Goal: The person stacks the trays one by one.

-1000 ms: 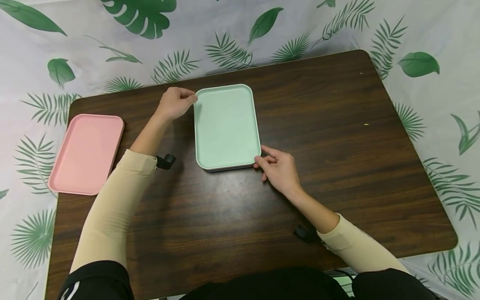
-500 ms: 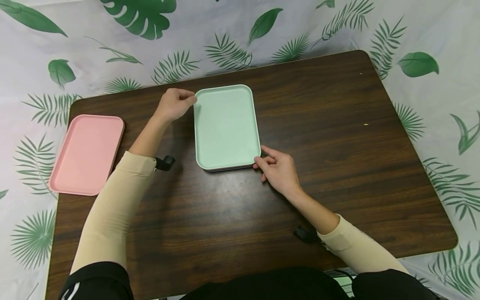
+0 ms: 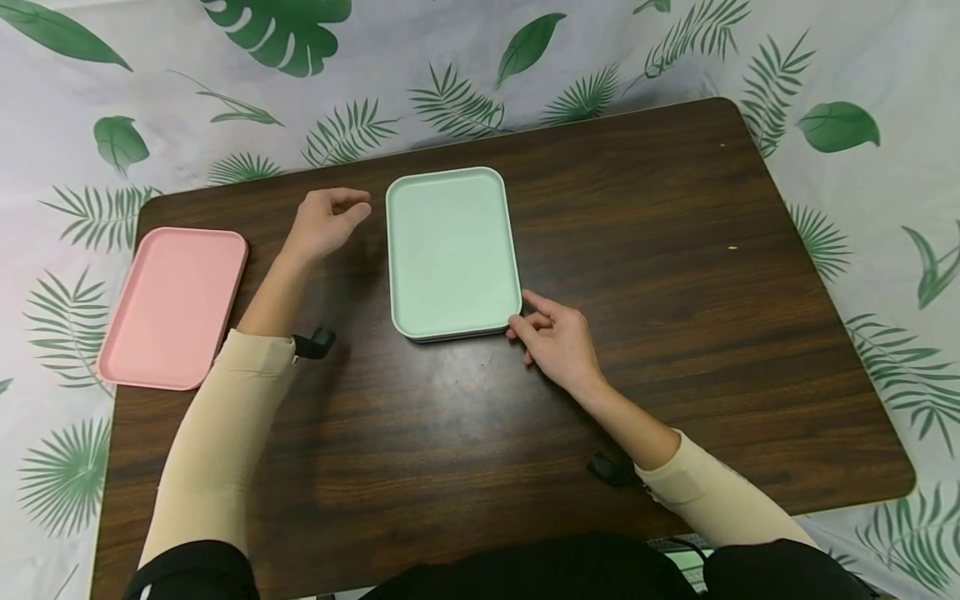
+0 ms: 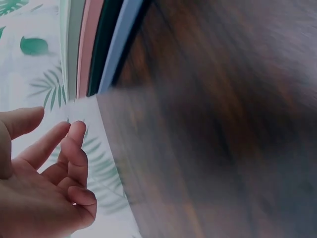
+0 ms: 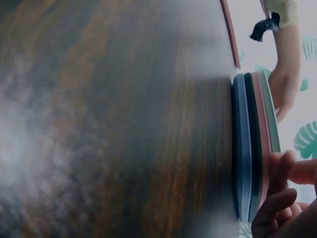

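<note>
A pale green tray (image 3: pixel 453 254) tops a stack on the table, its corners rounded. Beneath it the left wrist view shows the edges of a pink tray (image 4: pixel 89 44), a dark green tray (image 4: pixel 105 44) and a blue tray (image 4: pixel 122 39). My right hand (image 3: pixel 561 342) pinches the stack's near right corner, thumb at the green tray's rim and index finger along its side. Left of the stack, my left hand (image 3: pixel 326 223) is apart from it and holds nothing, fingers loosely bent, thumb and index finger separated.
Another pink tray (image 3: pixel 172 308) lies at the table's left edge, beside my left forearm. The dark wood table (image 3: pixel 675 250) ends at a leaf-print cloth (image 3: pixel 450 50) behind. A small yellow speck (image 3: pixel 732 247) lies on the right part of the tabletop.
My left hand has let go of the green tray's far left corner and moved left and slightly toward me. The right hand and the stack have stayed in place.
</note>
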Motion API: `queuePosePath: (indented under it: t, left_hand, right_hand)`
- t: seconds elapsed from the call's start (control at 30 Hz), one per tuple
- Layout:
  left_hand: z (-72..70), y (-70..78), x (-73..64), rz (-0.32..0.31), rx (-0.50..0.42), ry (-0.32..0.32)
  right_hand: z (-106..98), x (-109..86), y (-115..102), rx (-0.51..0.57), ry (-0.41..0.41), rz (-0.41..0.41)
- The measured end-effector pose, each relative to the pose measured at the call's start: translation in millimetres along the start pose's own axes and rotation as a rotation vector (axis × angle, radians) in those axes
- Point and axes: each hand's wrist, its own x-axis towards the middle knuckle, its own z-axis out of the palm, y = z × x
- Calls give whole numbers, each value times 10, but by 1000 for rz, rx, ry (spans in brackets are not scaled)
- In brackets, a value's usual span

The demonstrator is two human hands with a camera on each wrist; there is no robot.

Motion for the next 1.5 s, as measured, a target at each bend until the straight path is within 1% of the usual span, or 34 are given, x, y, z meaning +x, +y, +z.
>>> queuePosePath:
  t: [0.1, 0.2, 0.3, 0.4, 0.5, 0.57, 0.67, 0.73, 0.77, 0.83, 0.9, 1.0, 1.03, 1.1, 1.13, 1.2, 1.27, 1.33, 1.43, 1.5]
  left_hand:
    - [-60, -128, -136, 18, 6, 61]
    - [-133, -258, -292, 51, 11, 146]
    - [-222, -372, -469, 65, 24, 215]
    - [-339, -485, -654, 59, 51, 281]
    - [-490, -616, -847, 4, 91, 357]
    - [-605, -722, -972, -52, 129, 414]
    - [-784, -908, -1167, -164, 151, 480]
    - [-908, -1049, -1302, -232, 155, 502]
    - [-972, -1123, -1368, -266, 141, 514]
    - [-1088, -1270, -1484, -344, 128, 544]
    - [-1186, -1405, -1583, -426, 143, 572]
    - [-1272, -1571, -1690, -524, 203, 622]
    - [-1288, -1624, -1723, -539, 234, 631]
    - [-1304, -1722, -1783, -564, 305, 638]
    - [-1316, -1765, -1810, -578, 344, 628]
    - [-1341, -1850, -1859, -606, 423, 596]
    - [-1380, -1919, -1898, -643, 495, 532]
    - [-1422, -1975, -1922, -672, 536, 459]
    - [-1461, -2058, -1949, -679, 561, 374]
    - [-1465, -2106, -1965, -671, 549, 353]
  right_hand:
    - [5, -4, -7, -7, 21, -35]
    - [20, -13, -33, -11, 52, -85]
    - [60, -40, -85, 21, 63, -140]
    - [141, -77, -165, 78, 50, -208]
    - [260, -119, -287, 131, 3, -276]
    - [360, -148, -372, 158, -59, -309]
    - [546, -210, -478, 176, -203, -305]
    - [697, -258, -525, 165, -334, -267]
    - [779, -280, -546, 159, -402, -236]
    - [946, -309, -580, 117, -532, -183]
    - [1112, -319, -606, 79, -648, -128]
    - [1344, -297, -652, 32, -756, -74]
    - [1418, -287, -669, 28, -781, -56]
    - [1559, -268, -709, 29, -816, -16]
    - [1628, -261, -726, 32, -830, 0]
    - [1757, -254, -763, 50, -857, 46]
    - [1879, -247, -797, 75, -874, 93]
    - [1986, -232, -824, 109, -880, 142]
    - [2122, -196, -851, 154, -861, 200]
    - [2197, -166, -858, 182, -847, 223]
